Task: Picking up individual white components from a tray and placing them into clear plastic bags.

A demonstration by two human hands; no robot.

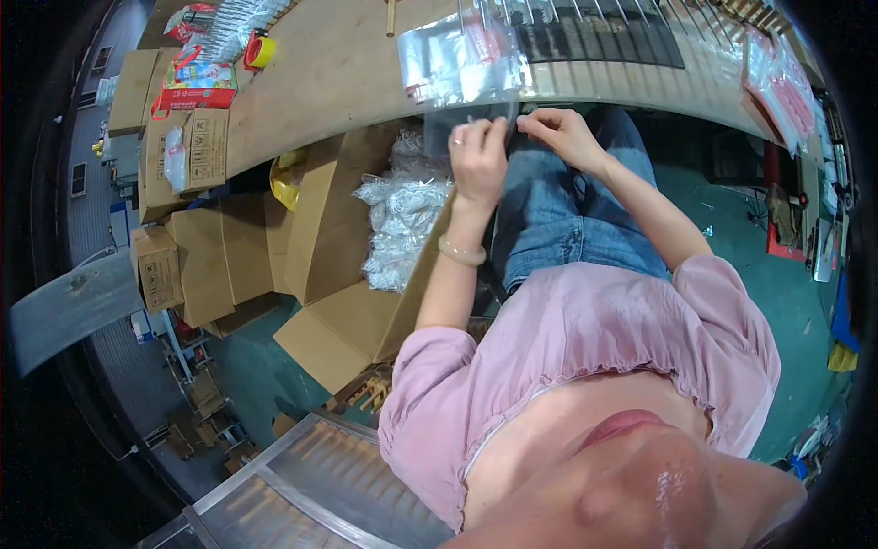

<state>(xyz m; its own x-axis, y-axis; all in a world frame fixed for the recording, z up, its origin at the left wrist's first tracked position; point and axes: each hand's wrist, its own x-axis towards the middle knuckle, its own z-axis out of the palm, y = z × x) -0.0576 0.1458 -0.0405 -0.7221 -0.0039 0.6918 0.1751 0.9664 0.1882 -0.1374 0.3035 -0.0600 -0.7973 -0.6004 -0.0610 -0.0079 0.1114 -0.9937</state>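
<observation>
A clear plastic bag [448,105] hangs over the near edge of the table, in front of a stack of clear bags [448,64] with some pink showing. My left hand [478,165] is closed at the hanging bag's lower part, fingertips pinched on the film; a pale bangle circles that wrist. On the bag's right edge, my right hand [567,137] is closed too, thumb and fingers pinched together. Its fingertips partly hide the film between them. Both hands are above my lap, close to the table edge.
Left of my legs, an open cardboard box [334,229] holds bundles of clear-wrapped white pieces [402,220]. Metal rods [604,18] lie on a dark mat on the table [320,73]. Pink packets [777,87] sit at the far right, a yellow tape roll [261,53] at the left.
</observation>
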